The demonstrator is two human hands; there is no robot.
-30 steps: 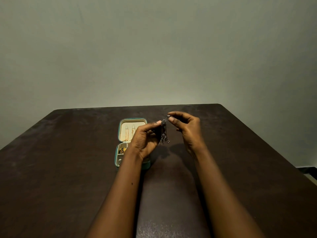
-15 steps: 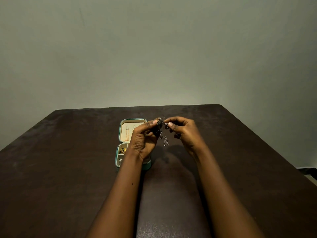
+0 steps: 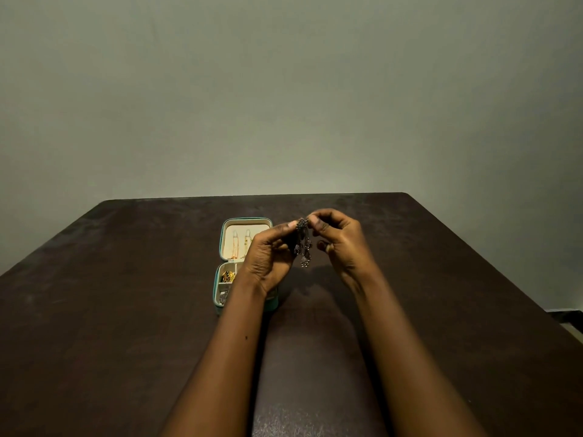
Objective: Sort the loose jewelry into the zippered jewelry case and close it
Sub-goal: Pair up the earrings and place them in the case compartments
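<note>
A small teal jewelry case (image 3: pixel 226 223) lies open on the dark table (image 3: pixel 126 310), lid flat at the back with gold chains hanging in its cream lining. Gold pieces (image 3: pixel 227 275) and a silver piece (image 3: pixel 223 297) lie in its front compartments. Above and to the right of the case, my left hand (image 3: pixel 268 260) and my right hand (image 3: pixel 340 244) both pinch the top of a dark silver dangling earring (image 3: pixel 303 244), whose tassels hang down between them. My left hand hides the case's right side.
The dark brown table runs back to a plain grey-green wall (image 3: pixel 284 89). Its right edge (image 3: pixel 504 272) slants toward me, with a strip of floor (image 3: pixel 571 320) beyond it.
The earring hung long, was bunched up between my fingertips half a second ago, and now hangs down full length again. Both hands stay nearly in place above the case.
</note>
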